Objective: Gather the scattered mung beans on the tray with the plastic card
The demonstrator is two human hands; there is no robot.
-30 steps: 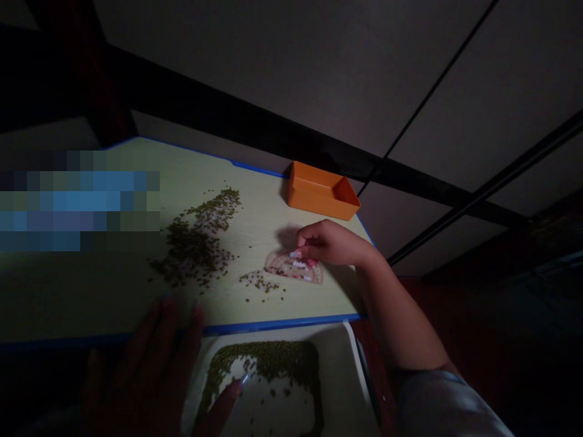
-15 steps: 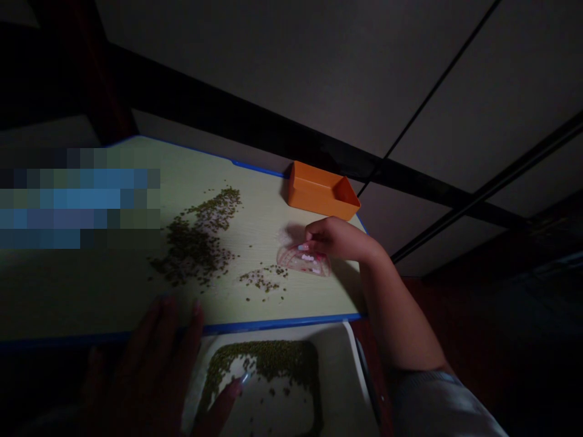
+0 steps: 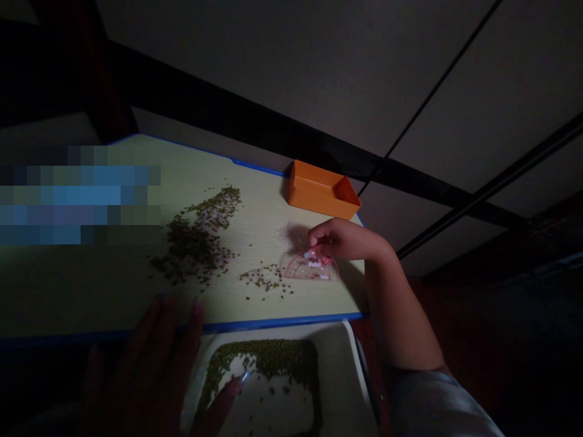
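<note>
Between thumb and fingers, my right hand (image 3: 344,238) pinches a clear protractor (image 3: 300,269) with pink markings, low over the pale board (image 3: 268,200). Just left of it lies a small scatter of green beans (image 3: 260,279), and farther left a larger spread of mung beans (image 3: 195,243). My left hand (image 3: 150,358) is in shadow at the board's front edge, fingers spread and holding nothing. Its thumb reaches over a white tray (image 3: 339,358) with green beans along its inner sides.
An orange open box (image 3: 319,191) stands at the board's back right corner. Behind the board rise dark-trimmed panels (image 3: 282,73). A blurred-out patch covers the board's left part. A blue rim (image 3: 282,321) runs along the front edge, above the tray.
My right hand has drawn the protractor rightward, away from the small bean scatter, and its angle has shifted. A few beans lie slightly farther right. My left hand has stayed in place.
</note>
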